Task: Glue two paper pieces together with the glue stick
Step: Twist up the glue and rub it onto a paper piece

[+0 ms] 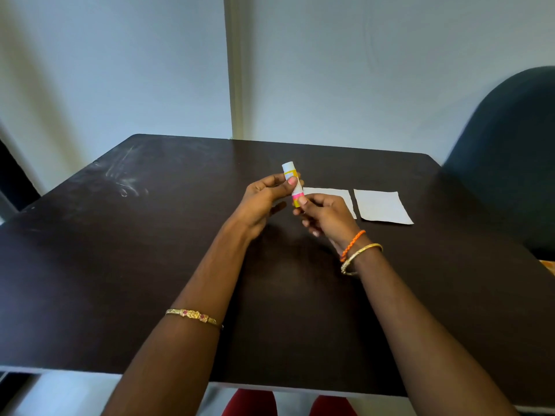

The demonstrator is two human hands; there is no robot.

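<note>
- Head view: left hand (pixel 261 199) and right hand (pixel 326 214) both pinch a glue stick (pixel 292 186), held above a dark table (pixel 120 265).
- Two paper pieces (pixel 383 207) lie side by side just right of the hands.

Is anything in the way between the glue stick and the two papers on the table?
Nothing visible. Both hands, left and right, hold the white, yellow and pink glue stick above the dark brown table. The two white paper squares lie flat just behind the right hand, apart.
</note>
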